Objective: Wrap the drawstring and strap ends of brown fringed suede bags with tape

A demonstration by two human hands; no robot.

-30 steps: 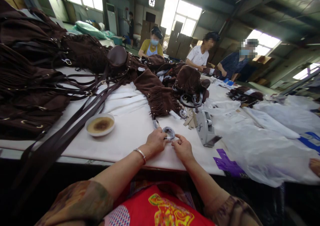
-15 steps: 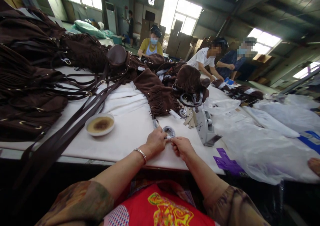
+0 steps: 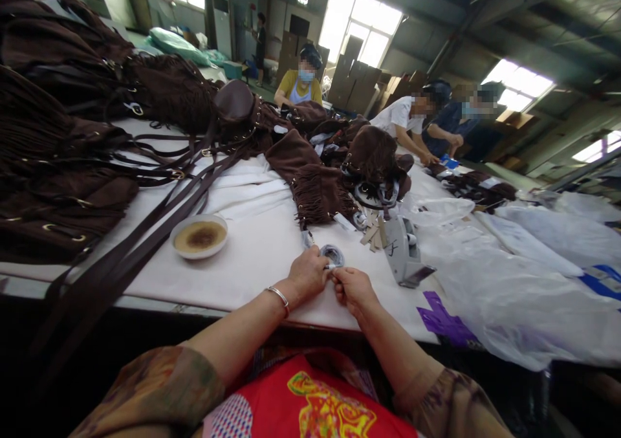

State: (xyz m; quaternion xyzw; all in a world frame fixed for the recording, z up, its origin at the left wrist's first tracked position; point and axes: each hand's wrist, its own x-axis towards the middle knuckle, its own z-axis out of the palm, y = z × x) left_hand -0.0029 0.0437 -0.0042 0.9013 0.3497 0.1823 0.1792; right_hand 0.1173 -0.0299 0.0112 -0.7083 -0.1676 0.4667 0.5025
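Observation:
My left hand (image 3: pixel 309 273) is closed on the near-left side of a small coiled strap (image 3: pixel 332 254), which looks wrapped in clear or greyish film. My right hand (image 3: pixel 355 288) pinches at the coil's near edge, its fingertips almost meeting those of my left. What exactly lies between the right fingertips is too small to make out. Just beyond the hands, a brown fringed suede bag (image 3: pixel 317 189) lies on the white table (image 3: pixel 257 263), with a wrapped metal clip end near the coil. To the right stands a grey tape dispenser (image 3: pixel 405 253) beside a few beige strips (image 3: pixel 373 231).
A white bowl (image 3: pixel 198 255) of tan paste sits on the left, near long brown straps (image 3: pixel 165 228). Brown bags (image 3: pixel 63 186) are heaped at left and behind. Clear plastic bags (image 3: pixel 504 283) and purple tape (image 3: pixel 449 319) cover the right. Several people work across the table.
The view has shifted slightly, so everything on the table sits a little further right. Both hands stay at the coil with nearly the same grip. Another person's hand at the right edge has gone from view.

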